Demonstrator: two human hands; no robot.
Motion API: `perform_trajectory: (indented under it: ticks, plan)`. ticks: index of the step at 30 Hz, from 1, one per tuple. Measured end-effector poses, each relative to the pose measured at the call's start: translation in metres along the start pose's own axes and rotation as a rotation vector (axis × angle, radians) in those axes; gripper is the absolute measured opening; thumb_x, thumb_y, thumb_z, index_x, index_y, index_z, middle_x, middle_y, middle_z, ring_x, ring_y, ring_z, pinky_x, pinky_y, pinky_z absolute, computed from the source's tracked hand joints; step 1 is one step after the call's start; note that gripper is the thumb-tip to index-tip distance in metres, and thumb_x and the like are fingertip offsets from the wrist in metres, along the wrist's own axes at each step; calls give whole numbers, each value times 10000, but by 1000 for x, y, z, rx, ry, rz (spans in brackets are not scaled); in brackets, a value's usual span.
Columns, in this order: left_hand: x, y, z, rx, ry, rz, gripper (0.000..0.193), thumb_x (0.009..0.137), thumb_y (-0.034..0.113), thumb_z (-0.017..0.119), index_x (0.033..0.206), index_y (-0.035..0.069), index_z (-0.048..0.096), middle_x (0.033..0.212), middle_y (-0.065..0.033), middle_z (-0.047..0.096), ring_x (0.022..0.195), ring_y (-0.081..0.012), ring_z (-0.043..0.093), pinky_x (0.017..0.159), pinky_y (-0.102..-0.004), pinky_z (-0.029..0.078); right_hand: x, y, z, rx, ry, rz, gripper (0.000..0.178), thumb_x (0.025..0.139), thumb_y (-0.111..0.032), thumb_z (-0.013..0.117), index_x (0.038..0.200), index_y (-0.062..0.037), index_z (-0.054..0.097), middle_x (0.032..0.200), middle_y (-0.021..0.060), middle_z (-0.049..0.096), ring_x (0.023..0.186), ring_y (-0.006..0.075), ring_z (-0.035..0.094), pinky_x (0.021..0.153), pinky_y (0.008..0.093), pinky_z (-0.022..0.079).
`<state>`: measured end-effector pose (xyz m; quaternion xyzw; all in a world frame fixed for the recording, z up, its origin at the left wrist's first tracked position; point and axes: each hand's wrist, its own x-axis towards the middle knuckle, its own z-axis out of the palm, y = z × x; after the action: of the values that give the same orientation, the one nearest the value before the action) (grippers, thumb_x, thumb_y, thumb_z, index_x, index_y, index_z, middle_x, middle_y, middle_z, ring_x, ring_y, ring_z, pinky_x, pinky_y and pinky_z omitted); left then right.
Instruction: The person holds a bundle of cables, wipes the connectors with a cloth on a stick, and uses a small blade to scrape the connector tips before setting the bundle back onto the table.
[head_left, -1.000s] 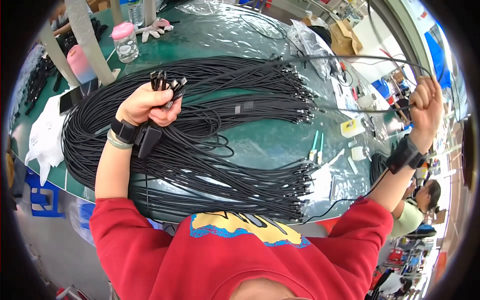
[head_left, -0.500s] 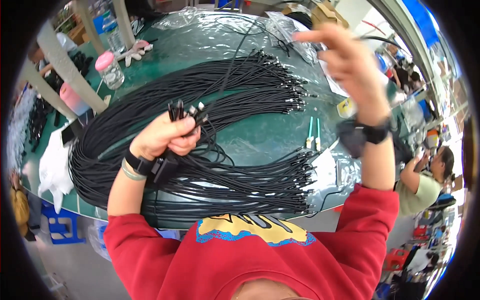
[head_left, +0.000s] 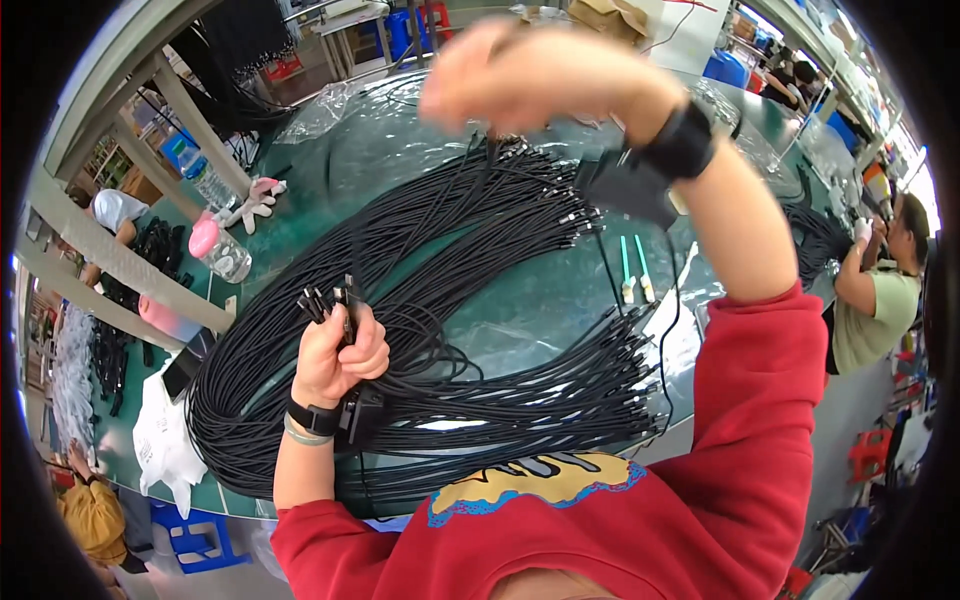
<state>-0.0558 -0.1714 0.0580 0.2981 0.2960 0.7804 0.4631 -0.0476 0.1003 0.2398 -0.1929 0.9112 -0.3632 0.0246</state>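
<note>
A large bundle of black cables (head_left: 270,370) lies curved in a U on the green table, its metal-tipped connector ends at the right. Over the bundle's left part, my left hand (head_left: 343,360) is closed around several black cable ends (head_left: 318,303), their plugs sticking up above the fist. My right hand (head_left: 515,80) is raised above the far side of the bundle and smeared by motion. Its fingers cannot be made out, nor whether anything is in them. A black device hangs at each wristband.
Two thin green-tipped sticks (head_left: 636,268) lie right of the cables. At the left are a pink-lidded jar (head_left: 220,250), a water bottle (head_left: 202,175), a glove (head_left: 255,204), a phone (head_left: 187,366) and a white bag (head_left: 163,436). A co-worker (head_left: 880,290) handles cables at the right.
My right hand has swung left across the far part of the table. My left hand keeps hold of the cable ends. The whole view has shifted.
</note>
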Motion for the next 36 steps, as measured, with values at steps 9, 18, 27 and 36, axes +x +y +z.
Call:
perform_trajectory:
  ticks: [9, 18, 27, 36]
  plan:
    - [6, -2, -8, -140, 40, 48, 319, 918, 306, 327, 754, 45, 410, 526, 43, 303, 397, -44, 247, 387, -202, 218, 10, 13, -73, -81, 1, 354, 263, 850, -282, 470, 737, -51, 521, 557, -24, 403, 458, 56, 422, 403, 207, 325]
    - [3, -7, -21, -295, 86, 93, 249, 893, 259, 416, 790, 34, 441, 528, 33, 316, 413, -59, 257, 400, -215, 224, 68, 147, -105, -1164, 46, -114, 274, 763, -263, 561, 961, -74, 550, 887, 87, 546, 671, 198, 551, 570, 314, 446]
    - [8, -14, -33, -278, 31, 44, 245, 888, 267, 418, 742, 71, 390, 503, 45, 299, 378, -58, 251, 368, -214, 206, 155, 249, -155, -1414, 827, -452, 232, 827, -253, 479, 756, -44, 549, 602, 38, 481, 567, 121, 510, 483, 259, 411]
    - [12, -19, -41, -326, 50, 33, 246, 882, 247, 427, 722, 65, 386, 502, 37, 305, 374, -66, 259, 364, -223, 203, 127, 295, -63, -1, 6, 520, 666, 595, -336, 702, 1169, -97, 462, 1031, 127, 528, 826, 230, 566, 631, 327, 483]
